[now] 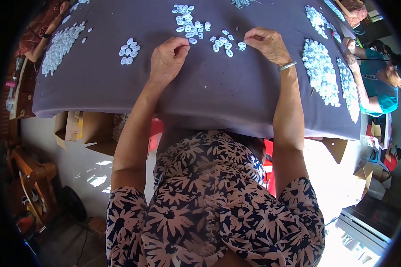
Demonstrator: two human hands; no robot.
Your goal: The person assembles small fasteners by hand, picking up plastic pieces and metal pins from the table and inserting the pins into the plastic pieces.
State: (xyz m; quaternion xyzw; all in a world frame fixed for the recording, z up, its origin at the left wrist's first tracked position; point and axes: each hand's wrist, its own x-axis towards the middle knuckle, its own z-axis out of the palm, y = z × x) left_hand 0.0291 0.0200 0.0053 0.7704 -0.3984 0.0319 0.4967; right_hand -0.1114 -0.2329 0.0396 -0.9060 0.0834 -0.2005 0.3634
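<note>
Small pale oval pieces with holes lie on the dark grey cloth. My left hand [168,60] is closed in a pinch, its fingertips right beside one pale oval piece [193,40] at the near end of a loose cluster [188,22]. Whether anything sits between those fingers is hidden. Farther right, my right hand [268,44], with a bracelet at the wrist, also pinches, thumb and fingertips against a pale piece [242,46] on the right side of a small group [223,42]. What its fingertips hold is too small to make out. A separate small pile [129,51] lies left of my left hand.
Large heaps of pale pieces cover the table's left side [62,46] and right side [320,73]. A person's arm [35,51] is at the far left; another person in teal [378,84] works at the right. Cardboard boxes [96,127] stand below the cloth's near edge [209,119].
</note>
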